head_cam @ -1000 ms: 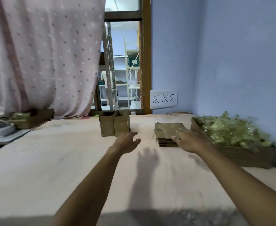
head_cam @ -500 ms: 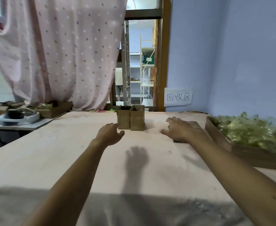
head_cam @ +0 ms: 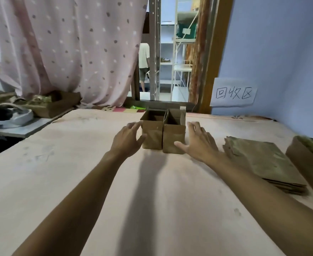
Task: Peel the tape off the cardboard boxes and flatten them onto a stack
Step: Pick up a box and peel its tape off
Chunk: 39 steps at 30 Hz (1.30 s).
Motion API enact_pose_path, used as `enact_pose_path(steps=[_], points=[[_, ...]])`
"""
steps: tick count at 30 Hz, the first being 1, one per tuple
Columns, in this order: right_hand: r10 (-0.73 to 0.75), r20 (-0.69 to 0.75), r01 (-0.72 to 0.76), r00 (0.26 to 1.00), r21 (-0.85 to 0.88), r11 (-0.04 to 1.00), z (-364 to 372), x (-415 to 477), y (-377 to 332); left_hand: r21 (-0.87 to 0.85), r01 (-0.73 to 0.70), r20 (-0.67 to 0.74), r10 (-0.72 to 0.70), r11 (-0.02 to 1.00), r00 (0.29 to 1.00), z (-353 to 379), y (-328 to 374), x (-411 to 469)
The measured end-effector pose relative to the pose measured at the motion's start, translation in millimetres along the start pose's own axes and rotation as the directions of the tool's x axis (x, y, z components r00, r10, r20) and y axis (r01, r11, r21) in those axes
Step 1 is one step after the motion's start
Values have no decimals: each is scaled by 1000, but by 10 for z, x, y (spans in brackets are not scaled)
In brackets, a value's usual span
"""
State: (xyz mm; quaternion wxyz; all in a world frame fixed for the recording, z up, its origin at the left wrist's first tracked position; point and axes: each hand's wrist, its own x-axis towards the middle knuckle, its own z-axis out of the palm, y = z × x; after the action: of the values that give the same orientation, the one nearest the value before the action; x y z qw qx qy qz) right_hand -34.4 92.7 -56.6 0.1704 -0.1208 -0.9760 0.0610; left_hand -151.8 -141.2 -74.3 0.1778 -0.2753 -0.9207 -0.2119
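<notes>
Two small open-topped cardboard boxes stand touching side by side near the middle of the desk's far edge: the left box and the right box. The left hand is just beside the left box's outer wall and the right hand just beside the right box's outer wall. Both hands are spread, fingers straight and apart, holding nothing. Each thumb lies across the lower front of its box, though whether it actually presses the cardboard I cannot tell.

The step in hand looks like picking up a box to strip and flatten. It would go better to take one box, not both, since peeling needs one hand to steady and the other to pull. The right box is the handier choice, being nearer the stack of flattened cardboard by the desk's right edge. Grip it low on the walls, because the thin open top will likely buckle if squeezed. Any tape is not visible from here, so tip the box to find a seam. Peel slowly along the seam, then fold it flat and lay it square on the stack. The scraps can go in the tray at the right edge
</notes>
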Motion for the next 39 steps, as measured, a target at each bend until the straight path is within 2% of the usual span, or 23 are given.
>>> enact_pose_path(steps=[3,7,12,17,21,24,31,36,39], points=[[19,46,-20,999,26,999,80,282,-91,-50,23,31,-21,998,999,36,-67,237],[80,96,-79,992,-16,997,64,623,-262,-109,79,153,-62,991,986,59,-81,440],[157,147,-153,977,-40,987,82,859,-399,-167,167,237,-125,972,963,83,15,573],[174,153,-177,973,10,984,119,924,-308,-223,211,227,-160,952,961,133,48,658],[145,181,-165,973,101,981,95,948,-120,-241,227,188,-184,943,965,158,60,660],[115,227,-142,967,105,984,23,994,44,-256,252,184,-209,933,961,120,123,717],[59,390,-71,919,18,997,-154,1237,401,-133,347,267,-304,928,915,41,407,1051],[76,375,-93,924,26,995,-153,1440,334,-83,372,227,-346,924,910,154,589,1311],[119,419,-141,900,22,990,-110,1570,299,-58,427,246,-401,903,882,207,608,1472]])
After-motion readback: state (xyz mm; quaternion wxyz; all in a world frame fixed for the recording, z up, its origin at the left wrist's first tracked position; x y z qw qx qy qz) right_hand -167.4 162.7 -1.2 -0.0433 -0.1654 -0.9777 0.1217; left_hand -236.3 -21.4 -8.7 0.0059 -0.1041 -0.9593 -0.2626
